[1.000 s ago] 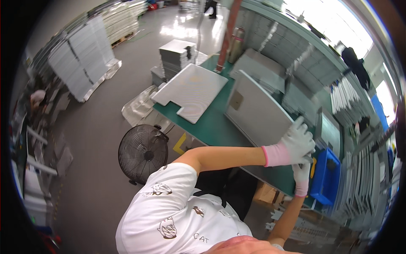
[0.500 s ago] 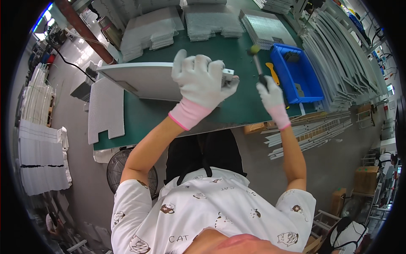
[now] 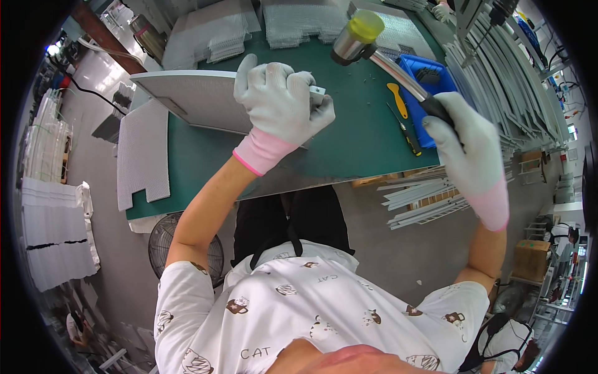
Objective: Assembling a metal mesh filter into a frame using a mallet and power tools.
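My left hand (image 3: 271, 103), in a white glove with a pink cuff, is wrapped over the right end of a thin framed grey panel (image 3: 199, 103). The panel stands on its edge on the green table. A small light metal end (image 3: 317, 94) sticks out beside the thumb; the grip hides the rest of that corner. My right hand (image 3: 470, 146), gloved the same way, is closed round the black grip of a mallet (image 3: 398, 71). The mallet is raised over the table, its metal head bearing a yellow cap, to the right of the panel and apart from it.
A blue bin (image 3: 430, 75) with dark pieces stands at the table's right. Next to it lie a yellow scraper-like tool (image 3: 397, 100) and a black-and-yellow tool (image 3: 408, 137). Stacked sheets (image 3: 305, 25) line the far edge. A cut sheet (image 3: 143, 159) overhangs the left edge.
My right hand has lifted the mallet up and outward to the right, closer to the camera. My left hand keeps its hold on the panel. The whole view has shifted slightly.
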Demonstrator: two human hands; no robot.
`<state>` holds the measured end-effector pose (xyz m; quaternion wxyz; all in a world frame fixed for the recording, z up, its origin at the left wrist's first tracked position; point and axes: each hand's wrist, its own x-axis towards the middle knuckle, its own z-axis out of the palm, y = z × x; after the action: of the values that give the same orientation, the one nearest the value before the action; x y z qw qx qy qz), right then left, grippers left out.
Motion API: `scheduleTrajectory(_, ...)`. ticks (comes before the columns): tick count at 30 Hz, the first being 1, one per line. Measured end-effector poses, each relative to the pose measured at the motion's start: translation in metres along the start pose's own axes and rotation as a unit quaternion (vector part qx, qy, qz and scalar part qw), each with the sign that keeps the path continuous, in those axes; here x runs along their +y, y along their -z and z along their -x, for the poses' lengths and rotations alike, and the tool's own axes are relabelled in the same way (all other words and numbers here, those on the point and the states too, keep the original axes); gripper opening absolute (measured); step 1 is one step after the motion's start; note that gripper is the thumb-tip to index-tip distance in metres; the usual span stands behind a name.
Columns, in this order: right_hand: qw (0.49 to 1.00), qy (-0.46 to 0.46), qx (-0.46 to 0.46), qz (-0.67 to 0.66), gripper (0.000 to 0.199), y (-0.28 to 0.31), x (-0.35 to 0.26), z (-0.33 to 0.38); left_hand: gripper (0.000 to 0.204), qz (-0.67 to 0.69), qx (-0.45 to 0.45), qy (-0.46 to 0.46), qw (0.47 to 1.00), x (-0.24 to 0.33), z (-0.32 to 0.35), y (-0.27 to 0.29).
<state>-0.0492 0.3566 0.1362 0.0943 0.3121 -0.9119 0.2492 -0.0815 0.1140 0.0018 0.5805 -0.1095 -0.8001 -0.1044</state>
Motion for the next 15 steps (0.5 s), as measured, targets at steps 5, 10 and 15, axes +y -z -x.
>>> scheduleTrajectory(5, 0.996, 0.001, 0.084, -0.025, 0.015, 0.013, -0.02, -0.001, 0.037, -0.003, -0.037, -0.016, 0.999, 0.001, 0.0, 0.001)
scheduleTrajectory(10, 1.0, -0.012, 0.0, 0.001, 0.011, 0.003, -0.01, 0.0, 0.031, 0.009, -0.032, 0.001, 0.999, 0.003, 0.005, 0.001)
scheduleTrajectory(15, 0.985, -0.075, -0.133, -0.085, 0.018, -0.019, 0.033, -0.002, 0.033, 0.004, -0.018, -0.001, 1.0, 0.005, 0.013, 0.018)
